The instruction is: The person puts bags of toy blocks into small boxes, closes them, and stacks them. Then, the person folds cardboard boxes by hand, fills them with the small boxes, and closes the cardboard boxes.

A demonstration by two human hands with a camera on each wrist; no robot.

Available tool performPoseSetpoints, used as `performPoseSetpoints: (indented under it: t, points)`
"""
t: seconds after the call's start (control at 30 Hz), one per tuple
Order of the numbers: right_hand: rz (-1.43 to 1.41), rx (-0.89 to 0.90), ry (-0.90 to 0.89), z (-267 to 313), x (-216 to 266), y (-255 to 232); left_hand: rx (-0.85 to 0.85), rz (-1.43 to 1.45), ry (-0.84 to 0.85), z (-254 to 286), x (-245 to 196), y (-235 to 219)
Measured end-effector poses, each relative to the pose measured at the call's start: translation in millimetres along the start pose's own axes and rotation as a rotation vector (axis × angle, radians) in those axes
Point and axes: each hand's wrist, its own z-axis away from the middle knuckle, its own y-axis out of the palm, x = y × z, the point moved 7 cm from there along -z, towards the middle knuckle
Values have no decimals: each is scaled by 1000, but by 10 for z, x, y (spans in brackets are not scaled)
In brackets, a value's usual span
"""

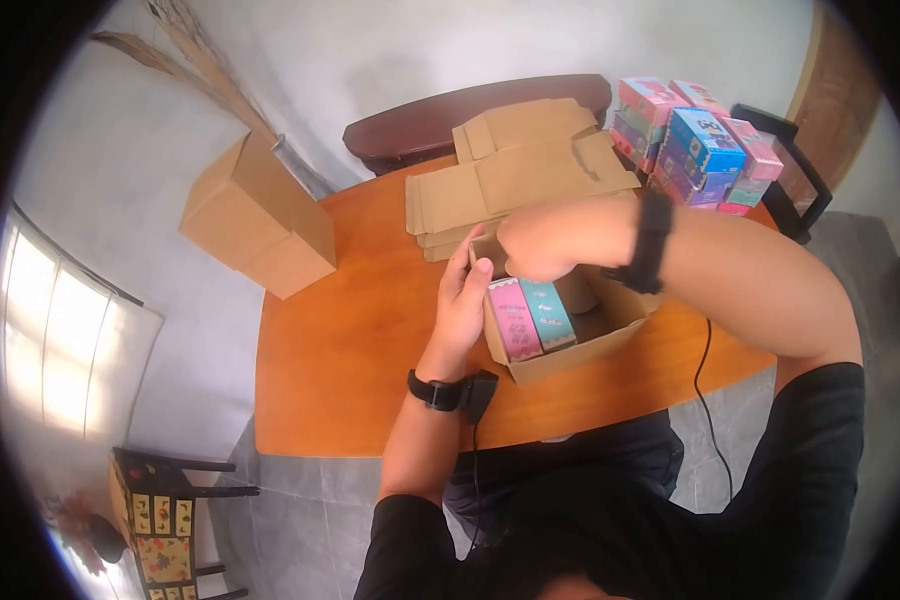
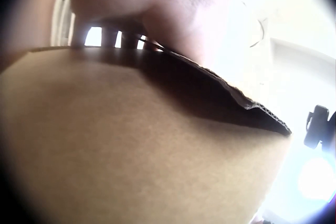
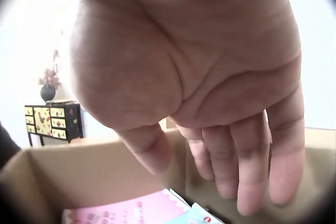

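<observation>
Sitting in an open carton (image 1: 576, 360), pink box (image 1: 515, 322) beside teal box (image 1: 550, 318)

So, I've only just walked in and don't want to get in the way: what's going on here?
A person's left hand holds the edge of an open carton, while the right hand reaches into it, fingers pointing down and holding nothing. A pink box and a teal box sit side by side in the carton's left end. More boxes are stacked at the far right, and flat cardboard lies behind the carton.
</observation>
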Motion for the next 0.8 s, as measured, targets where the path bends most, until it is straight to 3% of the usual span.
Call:
performPoseSetpoints:
  t: [0.03, 0.1, 0.17, 0.23, 0.3, 0.37, 0.4, 0.47, 0.53, 0.6, 0.7, 0.73, 0.77, 0.8]
  points:
    - [1, 1, 9, 120, -78, -34, -10, 0, -12, 4, 21, -12]
    - [-276, -244, -36, 433, -354, -208, -14, 1, -22, 10, 66, -46]
    - [-382, -548, -37, 845, -778, -334, -7, 14, -30, 9, 88, -45]
    - [-493, -724, 153, 1218, -1342, -374, -14, 9, -27, 14, 82, -45]
    - [-418, -945, 389, 1574, -2068, -294, 6, 8, -21, 8, 62, -16]
    - [-307, -1052, 592, 1879, -2799, -91, 20, 13, -19, 13, 31, 4]
    - [-306, -1057, 610, 1977, -3064, 33, 11, -5, -20, 18, 15, 20]
    - [-403, -992, 853, 2159, -3567, 367, 7, -34, -26, 35, -80, 93]
    - [-534, -979, 912, 2118, -3814, 629, -10, -65, -5, 33, -80, 80]
    - [-733, -947, 966, 2132, -3840, 778, -4, -77, -8, 29, -83, 75]
    - [-726, -912, 1006, 2023, -4079, 988, -10, -93, -16, 31, -78, 83]
    - [-862, -722, 921, 1974, -4137, 1112, -14, -89, -14, 31, -82, 78]
    - [-865, -725, 919, 2034, -3967, 1054, -13, -93, -12, 31, -86, 76]
    - [-1054, -727, 964, 2081, -3750, 1078, -9, -96, -16, 33, -82, 77]
